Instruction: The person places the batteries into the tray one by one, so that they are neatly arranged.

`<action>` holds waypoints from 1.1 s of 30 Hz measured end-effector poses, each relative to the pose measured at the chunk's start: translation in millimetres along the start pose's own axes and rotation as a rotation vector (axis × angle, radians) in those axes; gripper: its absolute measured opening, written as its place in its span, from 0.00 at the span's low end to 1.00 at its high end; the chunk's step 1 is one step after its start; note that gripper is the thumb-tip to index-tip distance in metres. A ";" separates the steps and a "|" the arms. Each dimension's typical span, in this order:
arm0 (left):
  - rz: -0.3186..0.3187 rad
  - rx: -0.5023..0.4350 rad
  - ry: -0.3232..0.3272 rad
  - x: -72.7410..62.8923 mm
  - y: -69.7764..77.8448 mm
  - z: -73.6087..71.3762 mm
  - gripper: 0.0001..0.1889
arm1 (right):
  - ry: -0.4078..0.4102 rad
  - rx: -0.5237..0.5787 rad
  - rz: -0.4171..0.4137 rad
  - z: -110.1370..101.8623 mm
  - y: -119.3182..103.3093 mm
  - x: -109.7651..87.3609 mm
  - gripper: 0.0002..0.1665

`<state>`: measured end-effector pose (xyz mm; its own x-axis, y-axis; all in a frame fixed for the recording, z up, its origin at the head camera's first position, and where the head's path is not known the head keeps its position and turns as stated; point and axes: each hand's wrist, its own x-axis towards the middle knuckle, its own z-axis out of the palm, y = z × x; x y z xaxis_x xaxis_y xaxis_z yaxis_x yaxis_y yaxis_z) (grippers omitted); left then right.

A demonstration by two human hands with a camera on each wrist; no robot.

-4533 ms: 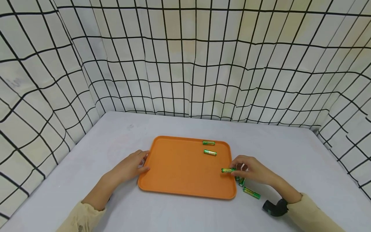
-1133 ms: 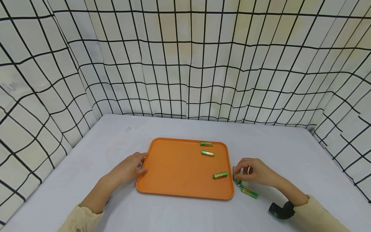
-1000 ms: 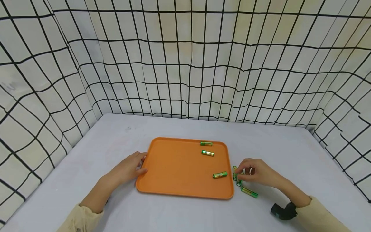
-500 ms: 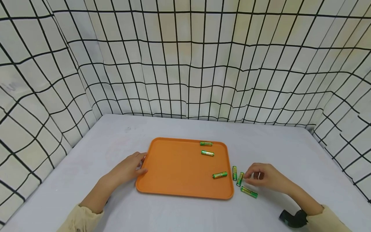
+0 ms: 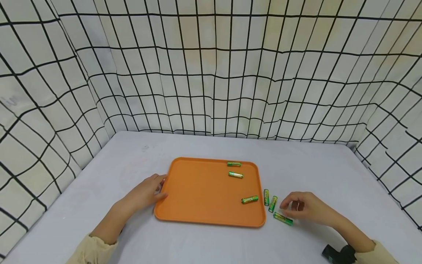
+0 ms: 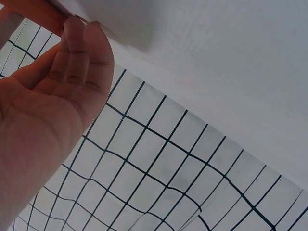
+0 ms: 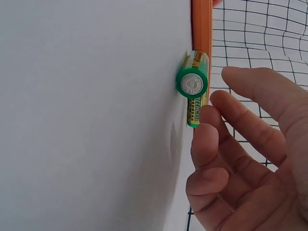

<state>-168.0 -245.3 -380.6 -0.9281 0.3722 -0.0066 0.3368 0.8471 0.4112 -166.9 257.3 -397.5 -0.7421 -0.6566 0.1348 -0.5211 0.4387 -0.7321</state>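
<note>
At the orange tray's (image 5: 204, 190) left rim, my left hand (image 5: 146, 190) grips the edge, the thumb lying by the rim. The left wrist view shows this left hand (image 6: 53, 91) with its fingers bent at the orange edge. To the right of the tray, my right hand (image 5: 306, 207) hovers with loosely bent fingers and holds nothing. Its fingertips are just above a green battery (image 5: 282, 219). Two more batteries lie on the table between hand and tray: one upright battery (image 5: 266, 197) along the rim and a slanted battery (image 5: 273, 204). In the right wrist view, a battery (image 7: 191, 79) stands before the spread thumb and fingers.
On the tray's right half lie three batteries: a far battery (image 5: 234, 164), a second battery (image 5: 235, 175) below it, and a nearer battery (image 5: 249, 200). A white table (image 5: 197, 242) carries everything, with black-gridded walls (image 5: 214, 73) around its back and sides.
Over four seconds, my right hand set a battery on the tray's right part and let go. It then drew back right and toward me, off the loose batteries. My left hand stayed put.
</note>
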 end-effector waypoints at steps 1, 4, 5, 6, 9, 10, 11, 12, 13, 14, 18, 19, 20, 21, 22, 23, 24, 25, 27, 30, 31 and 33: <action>-0.002 -0.001 -0.001 -0.1 0.0 0.0 0.33 | -0.004 0.007 0.000 0.1 -0.4 -0.7 0.06; -0.009 -0.001 -0.004 -0.4 0.4 -0.3 0.33 | -0.019 0.033 0.005 0.9 -1.3 -2.8 0.07; -0.011 -0.002 -0.004 -0.7 0.9 -0.2 0.33 | -0.023 0.041 0.007 1.2 -1.5 -3.3 0.07; -0.011 -0.001 -0.004 -0.6 0.8 -0.4 0.33 | -0.027 0.048 0.007 1.5 -1.6 -3.8 0.07; -0.013 0.000 -0.001 -0.7 1.2 -0.9 0.32 | -0.033 0.060 0.009 2.4 -1.8 -4.4 0.07; -0.013 0.000 0.000 -0.7 1.4 -1.0 0.32 | -0.035 0.062 0.009 2.8 -1.8 -4.5 0.07; -0.013 -0.001 0.001 -0.7 1.7 -1.2 0.32 | -0.037 0.064 0.007 3.1 -1.9 -4.5 0.07; -0.013 -0.001 0.001 -0.7 1.9 -1.3 0.32 | -0.039 0.067 0.004 3.4 -1.9 -4.5 0.08; -0.014 -0.003 0.001 -0.8 2.2 -1.3 0.32 | -0.041 0.068 0.001 3.8 -2.0 -4.6 0.08; -0.014 -0.003 0.002 -0.8 2.3 -1.3 0.32 | -0.042 0.071 -0.003 4.3 -2.1 -4.7 0.08; -0.009 0.000 0.003 -0.7 1.7 -1.5 0.33 | -0.045 0.063 -0.009 6.7 -2.3 -5.4 0.08; -0.009 0.002 0.003 -0.7 1.5 -1.5 0.33 | -0.044 0.057 -0.008 7.4 -2.4 -5.5 0.08; -0.008 0.002 0.004 -0.7 1.2 -1.7 0.33 | -0.044 0.051 -0.006 8.0 -2.4 -5.6 0.08; -0.005 0.003 0.005 -0.6 0.8 -2.0 0.33 | -0.044 0.043 -0.002 8.5 -2.4 -5.8 0.08; -0.003 0.004 0.006 -0.6 0.4 -2.2 0.33 | -0.044 0.038 0.002 8.9 -2.4 -5.9 0.08; 0.000 0.005 0.006 -0.5 0.0 -2.4 0.33 | -0.045 0.036 0.009 9.3 -2.6 -5.9 0.08; 0.000 0.004 0.006 -0.6 0.2 -2.5 0.33 | -0.045 0.031 0.014 9.5 -2.7 -6.0 0.07; 0.000 0.002 0.006 -0.8 0.4 -2.4 0.33 | -0.046 0.030 0.019 9.7 -2.8 -6.2 0.07; 0.000 0.000 0.005 -0.7 0.6 -2.4 0.33 | -0.047 0.026 0.023 10.0 -2.8 -6.5 0.07; -0.004 -0.003 0.001 -0.9 1.1 -1.8 0.32 | -0.050 0.023 0.027 10.5 -2.2 -7.4 0.06; -0.003 -0.002 0.001 -0.8 0.9 -1.5 0.32 | -0.051 0.025 0.028 10.7 -1.9 -7.8 0.06; -0.001 -0.003 0.002 -0.7 0.7 -0.9 0.32 | -0.053 0.026 0.032 10.9 -0.9 -8.7 0.06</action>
<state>-167.2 -245.3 -379.5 -0.9289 0.3703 -0.0050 0.3351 0.8462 0.4143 -155.3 255.9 -405.3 -0.7346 -0.6742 0.0763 -0.4861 0.4445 -0.7524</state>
